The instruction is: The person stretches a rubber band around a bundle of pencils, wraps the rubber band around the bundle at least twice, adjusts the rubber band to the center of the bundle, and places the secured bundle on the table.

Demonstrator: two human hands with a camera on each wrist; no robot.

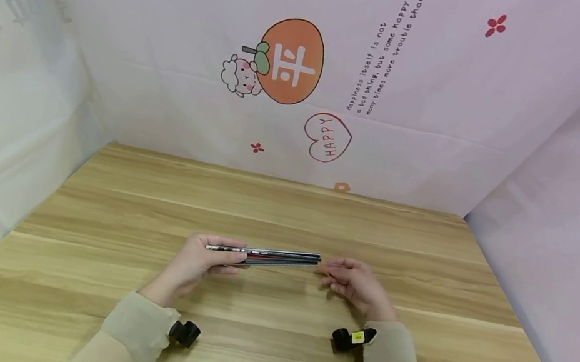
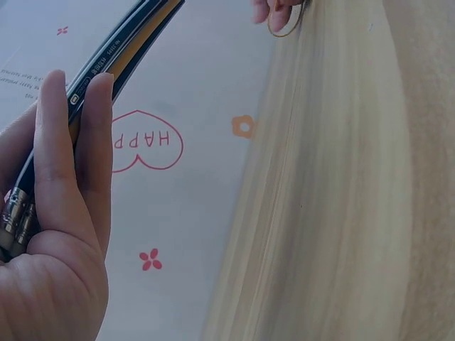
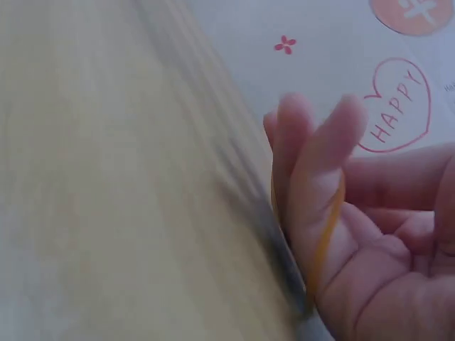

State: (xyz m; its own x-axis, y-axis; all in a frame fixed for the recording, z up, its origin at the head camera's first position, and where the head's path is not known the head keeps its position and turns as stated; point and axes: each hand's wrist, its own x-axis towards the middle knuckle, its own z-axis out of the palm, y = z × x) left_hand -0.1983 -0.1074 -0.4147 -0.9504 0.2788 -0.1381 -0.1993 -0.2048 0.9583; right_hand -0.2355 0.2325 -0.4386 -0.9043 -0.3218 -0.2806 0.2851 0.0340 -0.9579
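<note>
Several dark pencils [image 1: 283, 256] are bunched in my left hand [image 1: 200, 258], their far ends pointing right above the table. Thumb and fingers grip the bunch near its eraser end, where metal ferrules [image 2: 14, 210] show in the left wrist view. Just right of the pencil tips is my right hand [image 1: 358, 287], apart from them. Its fingers are bent and hold a thin yellow rubber band [image 3: 327, 238], which loops around the fingers in the right wrist view. That view does not show the pencils.
Both hands are over a wood-grain table [image 1: 285, 212]. A white printed cloth [image 1: 422, 101] hangs behind its back edge, and pale sheets [image 1: 574, 220] stand along both sides. Each wrist wears a cuff with a small black camera [image 1: 186, 333].
</note>
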